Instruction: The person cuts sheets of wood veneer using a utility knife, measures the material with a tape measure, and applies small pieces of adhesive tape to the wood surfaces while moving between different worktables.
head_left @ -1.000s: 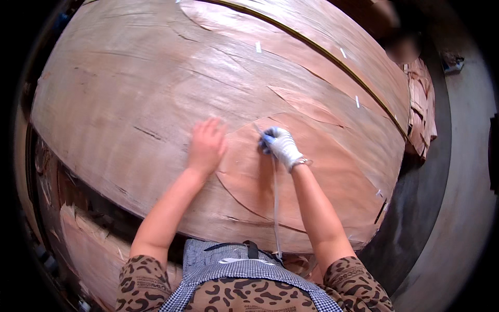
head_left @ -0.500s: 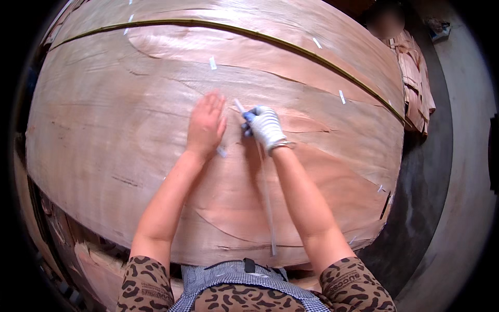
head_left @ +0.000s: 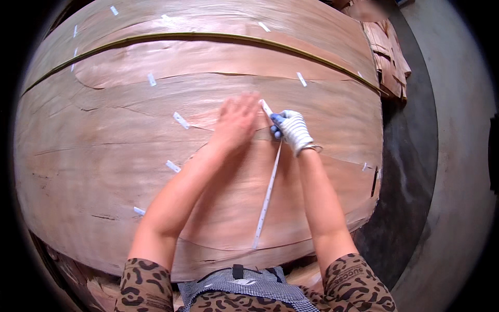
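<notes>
A large sheet of thin reddish-brown wood veneer (head_left: pixel 130 140) lies flat on a stack, with cracks and seams running across it. My left hand (head_left: pixel 236 120) is bare and presses flat, fingers spread, on the veneer beside a crack. My right hand (head_left: pixel 292 130) wears a white and blue glove and is shut on a long white tape strip (head_left: pixel 267 195), pinching it near the top end. The strip trails down the sheet toward my body. Short white tape pieces (head_left: pixel 181 120) are stuck across several cracks.
A yellowish line (head_left: pixel 208 36) curves across the far part of the veneer. A pile of veneer scraps (head_left: pixel 392 62) lies at the upper right. Grey concrete floor (head_left: pixel 447 156) runs along the right side. More veneer layers show under the near edge (head_left: pixel 62 255).
Both hands have moved farther up the sheet, away from my body. The tape strip trailing from my right hand has followed them. The view has shifted, showing more of the far veneer.
</notes>
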